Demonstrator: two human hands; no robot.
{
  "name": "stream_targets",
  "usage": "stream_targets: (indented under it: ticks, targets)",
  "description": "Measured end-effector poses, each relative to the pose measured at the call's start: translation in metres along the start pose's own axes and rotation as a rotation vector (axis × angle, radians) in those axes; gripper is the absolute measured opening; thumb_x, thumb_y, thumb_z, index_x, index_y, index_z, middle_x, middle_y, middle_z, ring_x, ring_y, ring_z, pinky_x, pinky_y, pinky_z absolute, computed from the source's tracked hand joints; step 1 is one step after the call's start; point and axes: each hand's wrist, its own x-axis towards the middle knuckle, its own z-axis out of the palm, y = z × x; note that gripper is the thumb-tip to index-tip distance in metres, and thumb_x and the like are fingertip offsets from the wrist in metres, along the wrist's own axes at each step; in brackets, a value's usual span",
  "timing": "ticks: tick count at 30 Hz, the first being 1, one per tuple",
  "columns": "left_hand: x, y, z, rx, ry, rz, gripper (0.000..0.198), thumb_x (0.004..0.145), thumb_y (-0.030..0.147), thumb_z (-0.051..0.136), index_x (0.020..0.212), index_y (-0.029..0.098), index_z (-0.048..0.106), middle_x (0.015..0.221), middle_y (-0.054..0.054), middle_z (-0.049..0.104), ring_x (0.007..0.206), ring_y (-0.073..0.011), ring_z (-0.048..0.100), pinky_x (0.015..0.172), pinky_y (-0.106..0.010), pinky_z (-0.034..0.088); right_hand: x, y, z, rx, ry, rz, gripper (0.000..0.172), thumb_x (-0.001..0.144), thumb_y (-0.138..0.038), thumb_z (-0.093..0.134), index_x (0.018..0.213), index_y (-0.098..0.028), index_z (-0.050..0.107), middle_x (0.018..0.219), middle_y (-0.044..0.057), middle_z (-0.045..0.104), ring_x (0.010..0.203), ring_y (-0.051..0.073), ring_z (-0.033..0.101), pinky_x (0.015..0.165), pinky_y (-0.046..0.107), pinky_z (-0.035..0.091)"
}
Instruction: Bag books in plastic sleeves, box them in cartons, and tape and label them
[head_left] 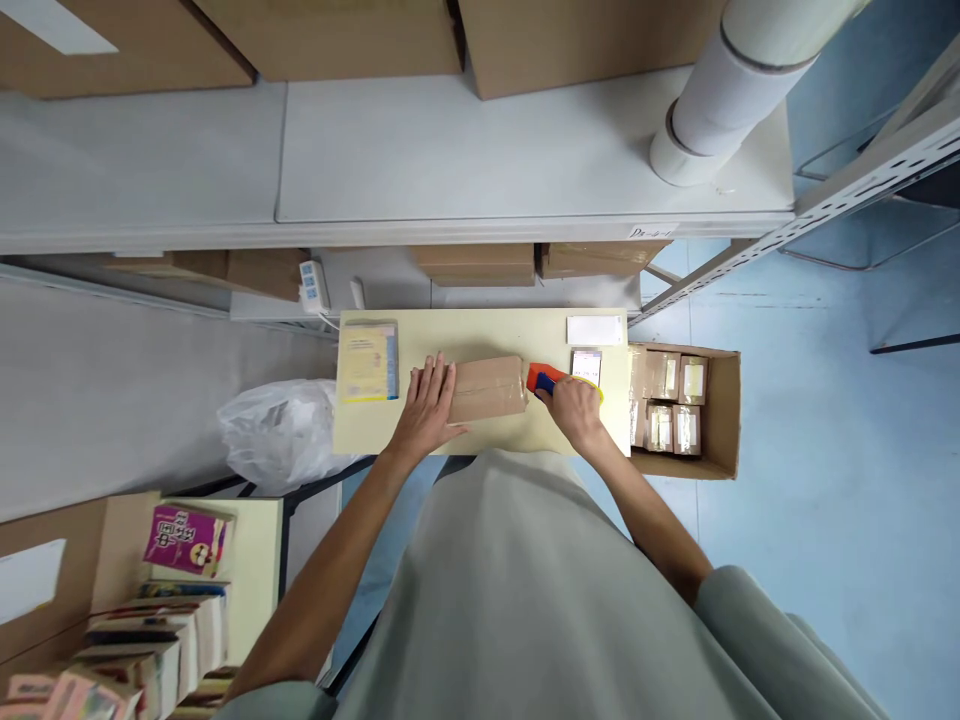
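A small brown cardboard box (pixel 489 389), with tape along its top, lies flat on the pale yellow table (pixel 510 440). My left hand (pixel 429 408) rests on its left end with the fingers stretched out and the thumb at the near side. My right hand (pixel 576 410) is closed around a red and blue tape dispenser (pixel 541 378), and a yellow edge shows beyond the knuckles. The front of the dispenser is right by the box's right end; whether they touch I cannot tell.
A yellow booklet (pixel 367 362), a white slip (pixel 594 330) and a phone-like device (pixel 586 366) lie on the table. Right of it stands an open carton (pixel 721 415) of small taped boxes. Left are a plastic bag (pixel 281 435) and books (pixel 165 640). A shelf (pixel 450 160) spans the far side.
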Motion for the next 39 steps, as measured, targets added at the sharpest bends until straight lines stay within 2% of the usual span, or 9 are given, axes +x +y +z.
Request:
stream_targets:
  ticks: [5,9,13,19,24,28,32,35,39]
  targets:
    - [0.008,0.024,-0.013,-0.063,0.176,0.026,0.131,0.095,0.076,0.069,0.179,0.004,0.0,0.183,-0.034,0.012,0.173,-0.0494,0.006,0.137,-0.073,0.012,-0.022,0.02,-0.017,0.156,0.154,0.136,0.054,0.117,-0.055,0.046,0.127,-0.007,0.068,0.108,0.025,0.081,0.108,0.033,0.082,0.081,0.032,0.054]
    - [0.041,0.054,-0.049,-0.08,0.343,0.163,0.125,0.1,0.073,0.064,0.18,0.01,-0.009,0.184,-0.029,0.017,0.174,-0.0455,0.006,0.139,-0.07,0.011,-0.043,0.019,-0.07,0.231,0.354,0.094,0.052,0.116,-0.056,0.048,0.13,-0.009,0.063,0.105,0.022,0.081,0.103,0.035,0.081,0.08,0.034,0.053]
    - [0.084,0.084,-0.104,-0.08,0.499,0.278,0.124,0.1,0.073,0.064,0.18,0.011,-0.007,0.183,-0.028,0.025,0.174,-0.0463,0.011,0.14,-0.069,0.01,-0.05,0.003,-0.136,0.237,0.58,0.016,0.05,0.115,-0.054,0.05,0.133,-0.008,0.057,0.102,0.021,0.08,0.096,0.037,0.08,0.08,0.037,0.055]
    - [0.121,0.106,-0.179,-0.043,0.597,0.3,0.117,0.102,0.059,0.069,0.18,0.012,-0.004,0.184,-0.026,0.022,0.174,-0.0454,0.009,0.14,-0.067,0.01,-0.015,-0.017,-0.211,0.147,0.833,-0.152,0.049,0.115,-0.042,0.043,0.141,-0.001,0.049,0.106,0.026,0.08,0.101,0.039,0.078,0.091,0.044,0.057]
    - [0.122,0.101,-0.199,-0.028,0.649,0.28,0.115,0.102,0.056,0.067,0.18,0.012,-0.005,0.184,-0.026,0.022,0.174,-0.0445,0.01,0.14,-0.067,0.007,0.033,-0.026,-0.229,0.042,0.866,-0.219,0.041,0.11,-0.016,0.04,0.142,0.005,0.053,0.116,0.031,0.078,0.11,0.038,0.076,0.107,0.052,0.05]
    - [0.11,0.087,-0.185,-0.055,0.647,0.229,0.109,0.104,0.059,0.063,0.18,0.011,0.002,0.181,-0.027,0.029,0.174,-0.0439,0.015,0.14,-0.067,0.009,0.059,-0.025,-0.227,0.039,0.9,-0.263,0.043,0.102,-0.005,0.041,0.14,0.005,0.059,0.125,0.032,0.076,0.122,0.039,0.07,0.116,0.058,0.044]
    - [0.082,0.055,-0.139,-0.167,0.626,0.023,0.1,0.105,0.062,0.059,0.177,0.007,0.018,0.177,-0.03,0.035,0.171,-0.045,0.024,0.139,-0.067,0.015,0.057,-0.014,-0.204,0.173,1.083,-0.363,0.047,0.109,-0.015,0.039,0.153,-0.007,0.053,0.148,0.028,0.064,0.14,0.038,0.059,0.122,0.063,0.041]
    - [0.044,0.023,-0.084,-0.291,0.608,-0.289,0.093,0.105,0.063,0.055,0.172,0.004,0.03,0.173,-0.033,0.039,0.167,-0.0468,0.032,0.136,-0.068,0.025,0.038,-0.005,-0.152,0.349,1.154,-0.431,0.05,0.117,-0.036,0.037,0.164,-0.019,0.043,0.161,0.022,0.053,0.15,0.037,0.051,0.123,0.064,0.044]
    - [-0.012,0.004,-0.016,-0.437,0.561,-0.711,0.087,0.102,0.068,0.056,0.159,0.003,0.045,0.161,-0.035,0.052,0.156,-0.0469,0.047,0.13,-0.064,0.039,0.013,-0.008,-0.037,0.6,0.953,-0.406,0.059,0.114,-0.058,0.048,0.158,-0.019,0.047,0.148,0.023,0.061,0.134,0.036,0.065,0.108,0.057,0.058]
